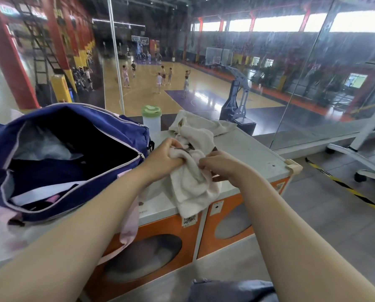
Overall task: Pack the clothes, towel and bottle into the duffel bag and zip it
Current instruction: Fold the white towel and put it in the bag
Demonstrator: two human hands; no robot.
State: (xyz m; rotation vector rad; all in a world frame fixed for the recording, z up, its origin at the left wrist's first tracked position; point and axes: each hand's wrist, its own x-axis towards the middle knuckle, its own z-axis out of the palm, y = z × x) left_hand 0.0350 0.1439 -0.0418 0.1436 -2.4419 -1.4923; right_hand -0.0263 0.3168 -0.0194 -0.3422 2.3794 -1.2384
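A navy duffel bag [108, 131] with pale pink trim lies unzipped on the left of the white counter [254, 153], with dark and white clothes inside. Both hands hold a cream towel [193, 186] bunched at the counter's front edge. My left hand [167, 156] grips its upper left part, while my right hand [221, 165] pinches a fold on its right. The towel's lower end hangs over the edge. A white bottle with a green lid [151, 118] stands upright behind the bag's right end. Beside it, a beige garment [206, 124] lies crumpled at the back of the counter.
The counter tops orange-fronted machines [160, 234] with round windows. A glass wall [291, 73] rises right behind the counter, with a basketball court and players below. A pink bag strap [129, 219] hangs over the front edge. White wheeled equipment [361, 153] stands on the floor at the right.
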